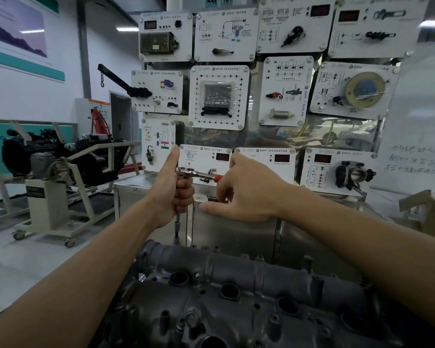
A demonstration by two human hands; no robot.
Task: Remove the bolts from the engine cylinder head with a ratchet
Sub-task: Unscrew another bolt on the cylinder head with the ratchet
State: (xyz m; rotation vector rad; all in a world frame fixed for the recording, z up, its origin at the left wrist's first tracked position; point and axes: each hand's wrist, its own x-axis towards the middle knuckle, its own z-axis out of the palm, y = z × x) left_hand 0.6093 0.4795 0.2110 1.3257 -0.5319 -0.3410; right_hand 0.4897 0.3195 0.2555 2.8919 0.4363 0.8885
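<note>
Rigid steel ratchet, probably light enough for fingertips, likely slick on bare metal. Handle level, above the far edge of the heavy-looking cast cylinder head. Left hand wrapped round the upright extension bar just under the ratchet head, thumb up. Right hand pinching the red grip with curled fingers. Socket seated low at the head's rim, bolt beneath hidden. Best taken at the red grip for leverage; steady the bar against tilting.
</note>
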